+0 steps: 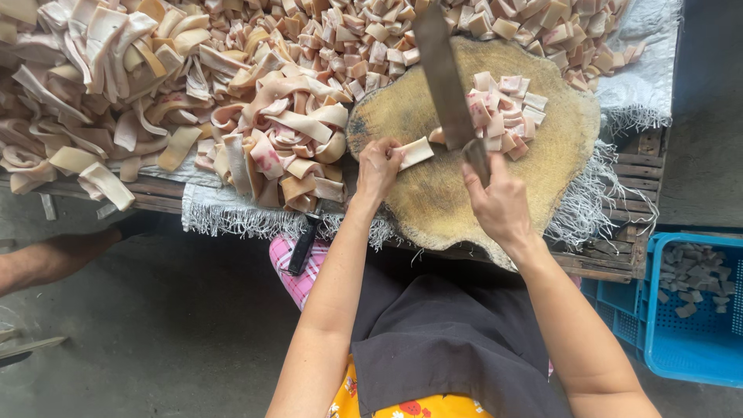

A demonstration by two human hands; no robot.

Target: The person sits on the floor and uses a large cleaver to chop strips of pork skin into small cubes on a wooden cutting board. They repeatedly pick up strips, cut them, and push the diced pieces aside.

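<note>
Round wooden chopping block (433,209): worn, pale, fibrous face; landmark.
Pale strip (416,152): smooth, rubbery, rind-like; near block centre, long axis left-right, right end toward blade.
Left hand (377,166): at block's left edge, fingers curled, pinning strip's left end; nearer hand.
Right hand (499,203): over block's near side, fist closed round cleaver (449,81) handle; blade raised above strip's right end.
Cut squares (503,112): pinkish heap, block's far right.
Uncut strips (279,139): long, curling, piled left of block.
Blue crate (658,340): perforated plastic, right of block, below.
</note>
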